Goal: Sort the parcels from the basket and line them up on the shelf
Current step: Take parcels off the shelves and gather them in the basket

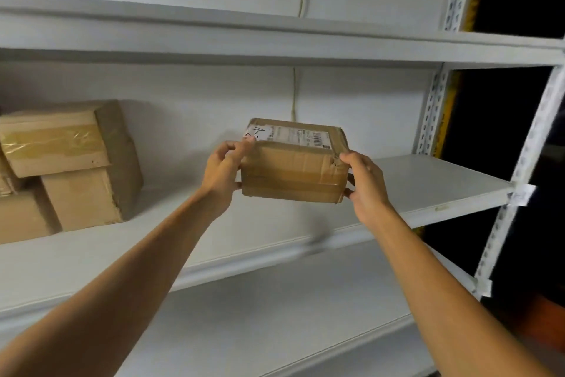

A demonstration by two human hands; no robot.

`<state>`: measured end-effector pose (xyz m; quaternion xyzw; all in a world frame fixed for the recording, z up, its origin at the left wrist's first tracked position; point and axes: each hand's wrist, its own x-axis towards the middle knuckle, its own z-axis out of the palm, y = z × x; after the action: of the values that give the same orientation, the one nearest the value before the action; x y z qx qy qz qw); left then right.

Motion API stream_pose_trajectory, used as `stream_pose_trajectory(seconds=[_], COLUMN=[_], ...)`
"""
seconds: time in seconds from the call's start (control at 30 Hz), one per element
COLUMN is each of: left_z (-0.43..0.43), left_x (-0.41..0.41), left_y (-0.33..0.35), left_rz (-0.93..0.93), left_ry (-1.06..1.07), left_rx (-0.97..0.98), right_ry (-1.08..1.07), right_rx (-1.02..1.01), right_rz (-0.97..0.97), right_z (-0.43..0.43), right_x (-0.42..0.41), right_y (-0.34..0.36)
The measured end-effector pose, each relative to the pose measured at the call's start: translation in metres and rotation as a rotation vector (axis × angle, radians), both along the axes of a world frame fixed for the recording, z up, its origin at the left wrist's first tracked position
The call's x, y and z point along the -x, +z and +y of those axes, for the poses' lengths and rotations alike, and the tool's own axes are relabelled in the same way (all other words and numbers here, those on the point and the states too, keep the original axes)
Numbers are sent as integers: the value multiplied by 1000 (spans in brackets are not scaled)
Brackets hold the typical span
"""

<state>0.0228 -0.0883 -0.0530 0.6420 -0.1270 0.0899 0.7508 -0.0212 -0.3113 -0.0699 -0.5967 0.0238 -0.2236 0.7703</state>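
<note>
1. Setting: a white metal shelving unit [428, 181] against a white wall. Three boards are visible, carried by perforated uprights [432, 114] at the right. A thin pale cable [294, 92] runs down the wall behind the unit. The space to the right of the rack is dark.
2. Count: one brown cardboard parcel [293, 169] is held in the air in front of the middle board, near its centre; whether its underside touches the board cannot be told. Three more cardboard boxes [70, 162] sit stacked at the left end of the same board, well apart from the held parcel; the top one is sealed with clear tape.
3. Hands: the left hand [223, 172] clamps the parcel's left end, fingers curled over the top corner and thumb beneath. The right hand [365, 184] clamps the right end in the same way.
4. Writing: a white shipping label [293, 136] lies on the parcel's top face, bearing a barcode and a handwritten "A"; the remaining print is too small to read.
</note>
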Motion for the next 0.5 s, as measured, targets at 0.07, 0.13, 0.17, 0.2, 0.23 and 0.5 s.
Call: stream_pose_trajectory(seconds=[0.07, 0.13, 0.17, 0.2, 0.23, 0.5], left_z=[-17, -36, -47, -59, -72, -194], left_x=[-10, -15, -17, -18, -18, 19], left_y=[-1, -3, -4, -6, -9, -41], left_rz=[1, 15, 18, 22, 28, 63], left_ry=[-80, -167, -200, -233, -264, -596], left_rx=[18, 29, 23, 23, 23, -71], right_ry=[-40, -94, -124, -152, -175, -465], right_rx=[-19, -72, -85, -81, -63, -71], right_rz=[15, 32, 38, 42, 45, 125], right_z=[-13, -27, -35, -44, -53, -129], right_x=[7, 16, 22, 29, 37, 137], right_y=[-1, -3, -5, -8, -11, -43])
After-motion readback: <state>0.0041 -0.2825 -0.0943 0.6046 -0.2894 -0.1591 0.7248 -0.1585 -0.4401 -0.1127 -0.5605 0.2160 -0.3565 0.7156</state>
